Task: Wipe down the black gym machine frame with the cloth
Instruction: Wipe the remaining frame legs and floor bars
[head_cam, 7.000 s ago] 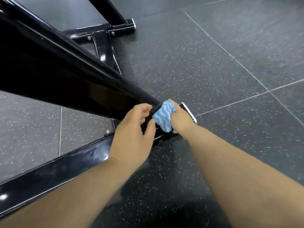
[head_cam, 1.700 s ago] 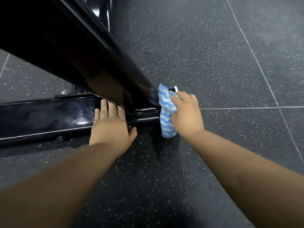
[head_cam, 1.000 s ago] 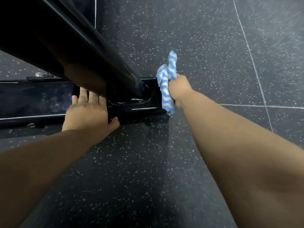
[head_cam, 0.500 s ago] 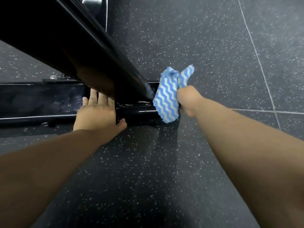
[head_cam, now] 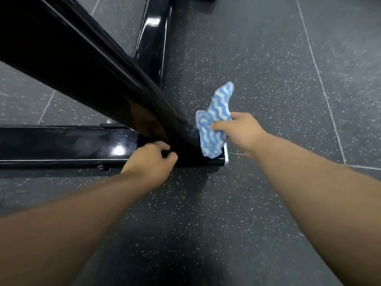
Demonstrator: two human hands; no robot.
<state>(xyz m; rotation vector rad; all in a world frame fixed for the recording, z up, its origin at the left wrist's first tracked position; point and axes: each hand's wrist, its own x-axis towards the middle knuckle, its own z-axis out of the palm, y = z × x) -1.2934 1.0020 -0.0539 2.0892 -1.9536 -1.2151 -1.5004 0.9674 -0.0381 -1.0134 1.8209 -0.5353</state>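
**Cloth at the foot of the sloping bar**

Two bare forearms reach in from the bottom edge. The left hand (head_cam: 151, 159), near the centre, grips the low base bar (head_cam: 61, 145) of the black frame (head_cam: 189, 158), with its fingers bent over the top and its thumb curled at the front edge. Just to its right, the right hand (head_cam: 240, 131) pinches a blue-and-white wavy-striped cloth (head_cam: 213, 131). The cloth's lower part lies against the foot of the sloping bar (head_cam: 86, 58), above the base bar's right end, and one corner sticks up free. Farther off, another bar (head_cam: 153, 38) runs toward the top edge. Dark speckled floor (head_cam: 278, 69) tiles lie all around.
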